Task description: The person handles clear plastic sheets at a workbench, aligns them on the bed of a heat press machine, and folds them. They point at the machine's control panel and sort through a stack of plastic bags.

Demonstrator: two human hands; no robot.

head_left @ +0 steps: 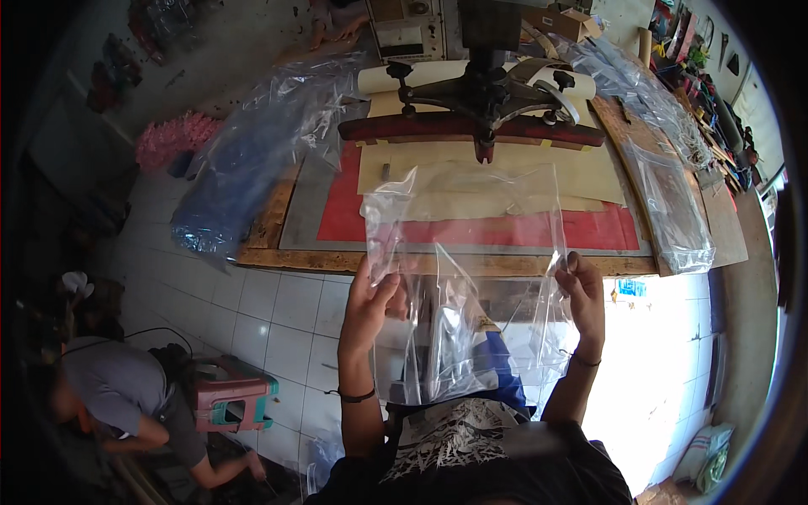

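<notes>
A clear plastic sheet (480, 244) hangs upright in front of me, creased and shiny. Whether it is a single sheet or a bag, I cannot tell. My left hand (370, 299) pinches its left edge, fingers closed on the film. At the opposite edge, my right hand (582, 290) grips the plastic between thumb and fingers. The top of the sheet overlaps the front of the worktable, where a red mat (337, 210) and cream sheets (446, 156) show. Above the table hangs a black press head (486, 93) with a long dark red bar (404, 126).
Piles of clear plastic lie at the table's left (244, 168) and right (669, 206). The wooden table edge (320, 262) runs just beyond my hands. Another person (126, 396) bends low at lower left beside a red and green plastic stool (231, 400). A person's hands show at the back.
</notes>
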